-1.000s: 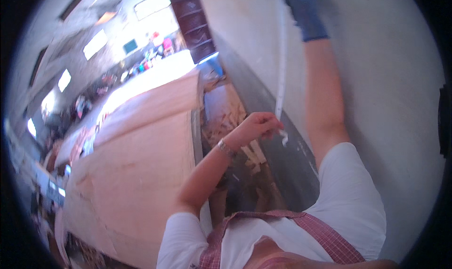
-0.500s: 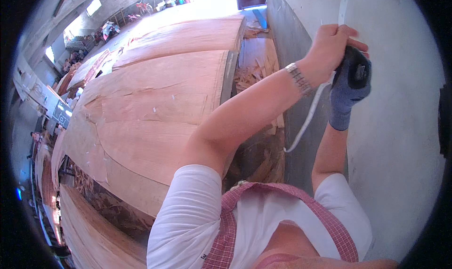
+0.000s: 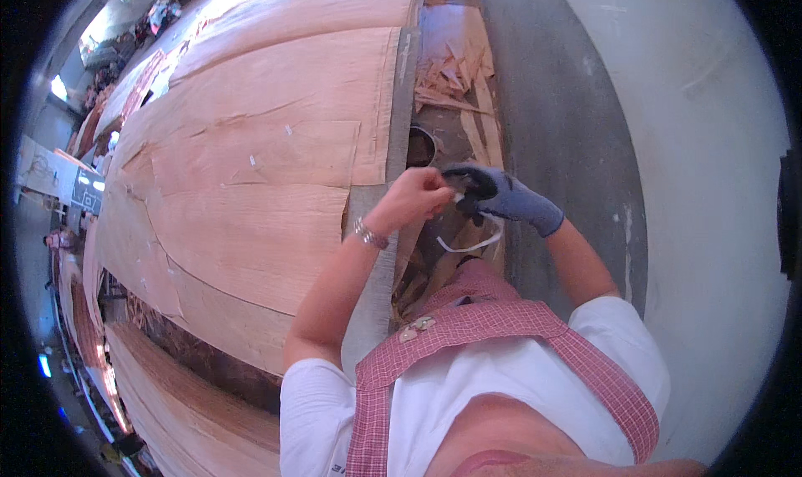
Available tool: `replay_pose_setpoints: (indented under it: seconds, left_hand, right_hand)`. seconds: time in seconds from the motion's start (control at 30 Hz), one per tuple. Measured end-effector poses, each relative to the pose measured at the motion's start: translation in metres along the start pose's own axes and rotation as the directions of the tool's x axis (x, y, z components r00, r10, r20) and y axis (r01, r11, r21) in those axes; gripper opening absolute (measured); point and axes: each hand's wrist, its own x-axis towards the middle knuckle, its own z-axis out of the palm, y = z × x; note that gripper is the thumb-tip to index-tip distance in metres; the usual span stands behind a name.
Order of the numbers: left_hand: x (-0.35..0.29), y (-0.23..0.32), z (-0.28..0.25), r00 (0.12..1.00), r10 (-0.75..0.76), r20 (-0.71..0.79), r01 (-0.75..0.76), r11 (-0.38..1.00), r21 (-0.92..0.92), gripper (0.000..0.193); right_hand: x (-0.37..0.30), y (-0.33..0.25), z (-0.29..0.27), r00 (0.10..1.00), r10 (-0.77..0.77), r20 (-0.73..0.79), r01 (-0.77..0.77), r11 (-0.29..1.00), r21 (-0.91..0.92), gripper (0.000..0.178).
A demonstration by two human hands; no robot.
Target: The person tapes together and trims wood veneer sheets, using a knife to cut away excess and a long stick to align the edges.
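Observation:
In front of my chest, my two hands meet above the gap between the stacked sheets and the wall. My left hand [image 3: 415, 200] is bare, with a metal-banded watch [image 3: 370, 233] on the wrist. Its fingers are pinched together against the other hand; what they grip is too small to make out. A grey-blue glove with a black palm covers my right hand [image 3: 493, 195], whose fingers are curled closed. From under it hangs a narrow white strip [image 3: 472, 247], curving to a loose end. Where the strip passes between the fingers is hidden.
Wide stacks of thin wood veneer sheets [image 3: 259, 172] fill my left side. A wall, dark grey below [image 3: 560, 143] and pale above [image 3: 702, 185], rises at my right. Broken veneer scraps [image 3: 451, 80] and a dark round container [image 3: 421, 145] lie in the gap between.
Both hands have come down from high on the wall to chest height, moving left. The white strip that ran up the wall above them no longer shows there; its loose end came along.

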Motion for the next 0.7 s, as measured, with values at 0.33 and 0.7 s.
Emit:
replay_pose_setpoints:
  seconds: [0.33,0.7]
  left_hand:
    - [0.118,-0.189,0.045,0.522,-0.685,-0.509,-0.030,0.581,-0.813,0.019]
    - [0.282,-0.253,-0.034,0.122,-0.838,-0.532,0.043,0.540,-0.841,0.043]
  right_hand:
    - [0.156,0.326,-0.152,0.614,0.570,0.546,-0.328,0.814,-0.480,0.026]
    - [0.159,0.423,-0.032,0.802,0.598,-0.007,-0.564,0.760,0.323,0.046]
